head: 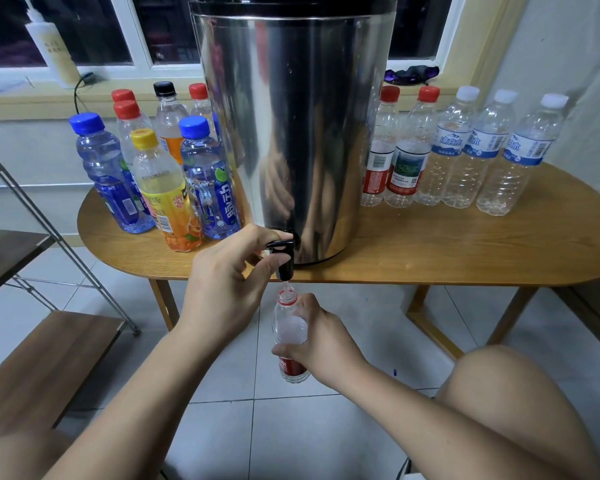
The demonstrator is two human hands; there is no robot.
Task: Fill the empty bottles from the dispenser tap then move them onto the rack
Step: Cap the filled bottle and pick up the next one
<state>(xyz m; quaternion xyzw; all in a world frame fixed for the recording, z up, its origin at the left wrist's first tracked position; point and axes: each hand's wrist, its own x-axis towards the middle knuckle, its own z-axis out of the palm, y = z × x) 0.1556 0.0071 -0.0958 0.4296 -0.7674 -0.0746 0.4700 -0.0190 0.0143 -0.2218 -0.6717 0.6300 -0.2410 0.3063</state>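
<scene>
A tall steel dispenser stands on the wooden table, its black tap over the front edge. My left hand grips the tap lever with thumb and fingers. Below the spout, my right hand holds an uncapped clear bottle with a red label upright, its mouth right under the tap; water runs into it. Several capped clear bottles stand right of the dispenser, and several coloured-label bottles stand left of it.
A rack with wooden shelves and a metal frame stands at the left, beside the table. A window sill with a white pump bottle runs behind. My knees show at the bottom left and right over the tiled floor.
</scene>
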